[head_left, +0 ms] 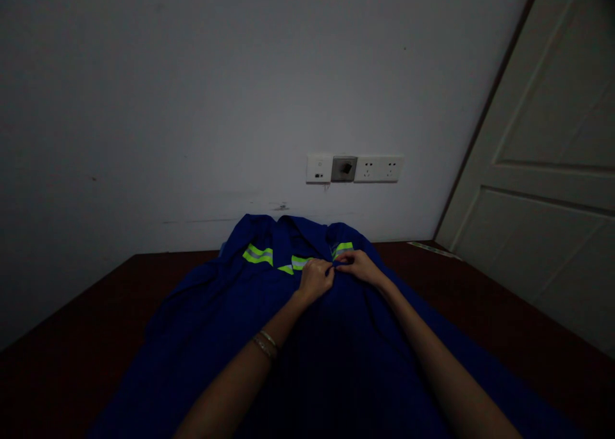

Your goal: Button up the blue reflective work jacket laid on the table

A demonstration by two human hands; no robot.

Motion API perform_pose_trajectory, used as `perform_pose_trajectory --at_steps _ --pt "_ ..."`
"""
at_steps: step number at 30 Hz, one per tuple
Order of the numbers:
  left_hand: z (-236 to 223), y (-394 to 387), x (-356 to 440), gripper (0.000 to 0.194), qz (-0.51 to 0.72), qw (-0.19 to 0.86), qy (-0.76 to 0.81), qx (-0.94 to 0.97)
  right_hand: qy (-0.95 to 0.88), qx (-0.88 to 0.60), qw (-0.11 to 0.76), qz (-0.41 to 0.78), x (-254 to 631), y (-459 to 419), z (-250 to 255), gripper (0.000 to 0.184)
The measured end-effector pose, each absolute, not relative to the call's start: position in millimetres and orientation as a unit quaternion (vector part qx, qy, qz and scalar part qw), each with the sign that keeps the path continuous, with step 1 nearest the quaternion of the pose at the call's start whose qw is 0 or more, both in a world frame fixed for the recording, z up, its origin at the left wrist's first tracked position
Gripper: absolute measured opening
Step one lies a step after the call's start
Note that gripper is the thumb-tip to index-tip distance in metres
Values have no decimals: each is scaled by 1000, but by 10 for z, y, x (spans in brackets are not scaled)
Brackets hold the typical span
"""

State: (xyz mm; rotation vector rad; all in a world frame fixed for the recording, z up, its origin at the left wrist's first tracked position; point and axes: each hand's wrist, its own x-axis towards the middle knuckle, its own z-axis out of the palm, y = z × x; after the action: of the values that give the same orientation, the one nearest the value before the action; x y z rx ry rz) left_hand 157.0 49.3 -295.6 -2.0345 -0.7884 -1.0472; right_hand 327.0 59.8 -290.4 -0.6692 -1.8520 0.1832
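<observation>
Centrally, the left grip (329, 270) and right grip (338, 263) pinch fabric of the blue garment (230, 317) between them, just beside its yellow-and-grey reflective band (300, 263); the garment lies spread on a dark red surface (461, 298), its collar end near the wall (216, 106).

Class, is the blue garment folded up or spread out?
Spread out: the blue garment stretches from near the wall toward the camera, over the dark surface.
</observation>
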Motion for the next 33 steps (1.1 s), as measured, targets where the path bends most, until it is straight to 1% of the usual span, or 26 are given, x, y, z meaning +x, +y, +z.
perform_pose_trajectory --at_steps 8,12,16,19,23,29,33 --pt "-2956 534 1564 20 -417 326 -293 -797 -778 -289 554 66 3275 580 -2911 23" --pt "-2964 579 1546 20 -409 336 -291 -797 -776 -287 556 77 3275 576 -2910 22" --pt "-2972 579 1537 25 -398 359 -305 -787 -778 -280 555 91 3268 573 -2909 19" --pt "-2975 555 1540 23 -370 381 -310 -789 -771 -286 560 97 3265 570 -2910 22" --pt "-2981 543 1546 23 -353 396 -320 -785 -758 -302 570 91 3266 570 -2913 27" --pt "-2993 556 1536 25 -352 406 -314 -783 -761 -316 560 86 3265 528 -2900 25" --pt "-2994 546 1534 25 -352 405 -309 -785 -767 -315 556 62 3256 501 -2893 25"
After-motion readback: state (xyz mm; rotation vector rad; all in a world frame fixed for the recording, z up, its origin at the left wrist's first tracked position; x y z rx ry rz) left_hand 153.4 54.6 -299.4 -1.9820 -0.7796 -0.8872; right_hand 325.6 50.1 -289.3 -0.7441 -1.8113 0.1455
